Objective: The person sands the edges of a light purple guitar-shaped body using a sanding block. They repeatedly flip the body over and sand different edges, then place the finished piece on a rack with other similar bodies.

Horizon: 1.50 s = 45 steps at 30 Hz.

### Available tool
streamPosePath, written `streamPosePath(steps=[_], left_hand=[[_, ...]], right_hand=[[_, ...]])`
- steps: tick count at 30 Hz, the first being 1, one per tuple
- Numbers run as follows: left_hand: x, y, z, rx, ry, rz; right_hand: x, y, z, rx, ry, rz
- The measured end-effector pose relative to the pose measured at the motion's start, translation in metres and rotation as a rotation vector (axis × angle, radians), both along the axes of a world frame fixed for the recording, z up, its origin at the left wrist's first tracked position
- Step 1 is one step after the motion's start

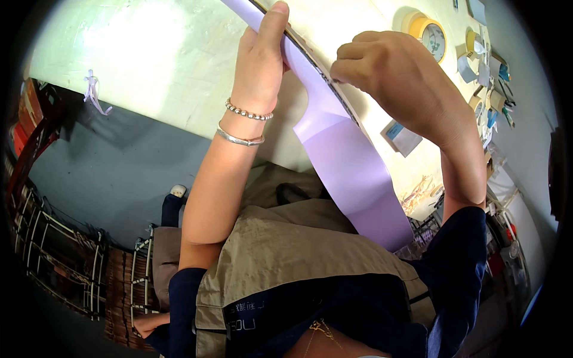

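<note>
Head view shows your left hand (262, 56) holding tight to a long purple sheet (358, 164), with your thumb on top, near its dark edge (327, 79). Your right hand (397, 71) is just beside that same edge with its fingers curled in, but you cannot tell from here if they pinch anything. The sheet is between your arms, bends in the middle, and hangs down by your tan apron (298, 238). On the pale counter (161, 65), a yellow tape roll (422, 30) is past your right hand, and a small blue and white box (404, 138) is below your right wrist. Thin purple strips (91, 92) droop over the counter's edge on your left.
</note>
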<state>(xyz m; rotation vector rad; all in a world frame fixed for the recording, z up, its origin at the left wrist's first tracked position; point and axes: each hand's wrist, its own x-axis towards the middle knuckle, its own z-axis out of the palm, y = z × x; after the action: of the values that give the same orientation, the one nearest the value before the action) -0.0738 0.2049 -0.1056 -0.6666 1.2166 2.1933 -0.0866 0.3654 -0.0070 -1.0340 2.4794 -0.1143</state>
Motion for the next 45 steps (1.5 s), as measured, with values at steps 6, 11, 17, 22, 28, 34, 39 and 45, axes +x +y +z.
streamPosePath(steps=[6, 11, 17, 22, 28, 34, 39, 45], left_hand=[[-0.001, -0.003, -0.005, 0.032, -0.002, -0.036], [0.0, -0.001, -0.004, -0.01, -0.003, 0.011], [-0.001, -0.002, -0.005, 0.002, 0.012, -0.016], [0.0, 0.0, -0.002, -0.016, 0.019, -0.015], [-0.002, 0.0, 0.003, -0.048, -0.012, -0.009], [-0.002, -0.003, -0.008, -0.036, 0.024, -0.02], [-0.002, -0.001, 0.001, -0.003, 0.004, -0.013], [-0.001, -0.002, -0.006, 0.029, -0.009, 0.031]], right_hand=[[-0.01, -0.001, -0.02, -0.265, 0.102, -0.063], [-0.004, 0.007, -0.01, -0.164, -0.053, 0.01], [-0.007, 0.008, -0.03, -0.422, -0.027, -0.137], [-0.009, 0.015, -0.027, -0.398, -0.197, -0.106], [-0.001, 0.019, -0.035, -0.499, -0.233, -0.151], [-0.003, 0.005, -0.025, -0.405, -0.092, -0.201], [-0.006, 0.01, -0.018, -0.328, -0.068, -0.102], [-0.004, -0.001, -0.019, -0.31, 0.082, -0.127]])
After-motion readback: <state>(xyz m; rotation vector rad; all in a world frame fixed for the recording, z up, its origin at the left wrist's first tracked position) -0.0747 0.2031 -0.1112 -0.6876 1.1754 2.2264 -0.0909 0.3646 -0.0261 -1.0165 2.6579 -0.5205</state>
